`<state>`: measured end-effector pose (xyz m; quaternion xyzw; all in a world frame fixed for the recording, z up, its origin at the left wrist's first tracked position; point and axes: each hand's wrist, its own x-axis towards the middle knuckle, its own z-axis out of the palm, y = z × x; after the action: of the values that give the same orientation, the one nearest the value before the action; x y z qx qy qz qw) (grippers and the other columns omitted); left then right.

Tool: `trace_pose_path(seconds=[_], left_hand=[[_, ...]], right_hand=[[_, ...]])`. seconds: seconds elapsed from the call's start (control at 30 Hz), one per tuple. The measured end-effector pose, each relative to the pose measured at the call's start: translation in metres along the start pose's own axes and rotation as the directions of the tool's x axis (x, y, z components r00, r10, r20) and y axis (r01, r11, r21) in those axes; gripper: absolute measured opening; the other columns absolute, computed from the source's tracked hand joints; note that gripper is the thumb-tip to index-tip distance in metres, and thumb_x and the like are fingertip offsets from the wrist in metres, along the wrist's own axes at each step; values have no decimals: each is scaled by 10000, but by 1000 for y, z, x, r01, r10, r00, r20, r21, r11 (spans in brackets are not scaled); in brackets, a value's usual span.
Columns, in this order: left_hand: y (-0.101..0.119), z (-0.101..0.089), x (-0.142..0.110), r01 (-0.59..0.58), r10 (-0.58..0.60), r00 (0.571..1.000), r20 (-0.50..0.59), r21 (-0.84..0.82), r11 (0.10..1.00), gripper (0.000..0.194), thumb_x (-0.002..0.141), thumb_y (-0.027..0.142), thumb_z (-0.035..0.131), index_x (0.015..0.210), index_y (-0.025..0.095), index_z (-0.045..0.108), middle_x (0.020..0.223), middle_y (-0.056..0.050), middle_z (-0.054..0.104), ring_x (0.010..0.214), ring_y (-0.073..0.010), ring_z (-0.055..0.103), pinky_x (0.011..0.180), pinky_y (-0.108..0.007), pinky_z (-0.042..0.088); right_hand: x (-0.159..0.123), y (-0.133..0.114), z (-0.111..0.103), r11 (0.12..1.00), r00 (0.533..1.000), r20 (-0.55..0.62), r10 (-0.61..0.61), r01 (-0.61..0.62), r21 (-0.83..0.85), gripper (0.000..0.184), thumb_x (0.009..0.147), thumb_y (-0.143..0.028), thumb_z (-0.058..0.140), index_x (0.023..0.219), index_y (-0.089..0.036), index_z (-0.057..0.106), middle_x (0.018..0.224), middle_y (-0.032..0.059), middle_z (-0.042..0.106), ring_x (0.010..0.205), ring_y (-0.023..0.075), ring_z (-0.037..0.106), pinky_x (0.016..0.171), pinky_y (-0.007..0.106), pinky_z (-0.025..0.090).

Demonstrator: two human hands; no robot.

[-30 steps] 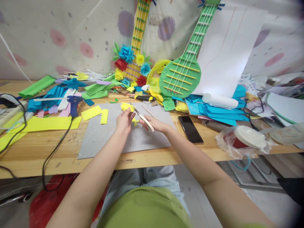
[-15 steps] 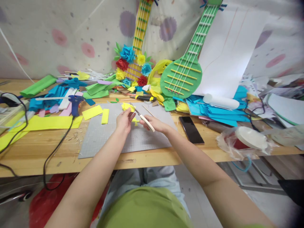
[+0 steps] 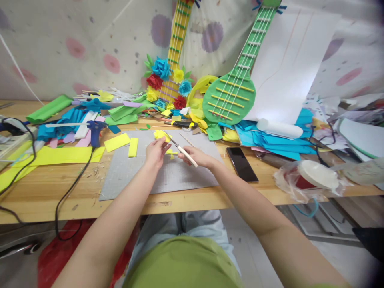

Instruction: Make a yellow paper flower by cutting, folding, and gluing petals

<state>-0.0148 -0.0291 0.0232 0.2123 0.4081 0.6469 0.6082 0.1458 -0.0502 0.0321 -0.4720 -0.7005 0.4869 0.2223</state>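
My left hand [image 3: 156, 151] is closed on a small piece of yellow crepe paper [image 3: 161, 135], held above the grey cutting mat [image 3: 132, 180]. In my right hand [image 3: 195, 155] is a pair of scissors [image 3: 186, 155] with pale handles. Their blades point up and left, close beside the yellow paper; whether they touch it I cannot tell. Yellow scraps [image 3: 171, 152] lie on the mat between my hands. Two cut yellow strips, one of them upright [image 3: 133, 147], rest near the mat's upper left corner.
A blue glue gun [image 3: 96, 132] with a black cord stands at left by long yellow paper [image 3: 63, 155]. A phone [image 3: 241, 164] lies right of the mat. Behind are a green paper lute [image 3: 231, 98], a yellow one with flowers [image 3: 169, 86], a utility knife [image 3: 181, 124] and blue paper [image 3: 270, 140].
The scissors and my right hand have shifted slightly right and down. My left hand has moved a little left, still holding the yellow paper. The rest looks the same.
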Motion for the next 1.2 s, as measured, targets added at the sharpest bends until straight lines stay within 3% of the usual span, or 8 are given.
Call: trace_pose_path(seconds=[0.63,1.2], left_hand=[[15,-4,-1,40,-57,994,94,173,984,130,584,148,679,639,107,568,630,3,575,578,-59,534,636,-232,523],[21,-18,4,88,-130,982,138,276,957,183,539,189,713,624,107,573,657,-24,609,595,-73,543,634,-253,530]], right_hand=[[-10,-7,-10,998,994,101,48,-53,38,438,661,-576,596,730,-180,424,534,-50,466,451,70,433,422,202,341],[-11,2,-13,996,989,133,70,-63,-58,411,697,-571,557,746,-182,433,535,-49,472,455,74,433,426,199,335]])
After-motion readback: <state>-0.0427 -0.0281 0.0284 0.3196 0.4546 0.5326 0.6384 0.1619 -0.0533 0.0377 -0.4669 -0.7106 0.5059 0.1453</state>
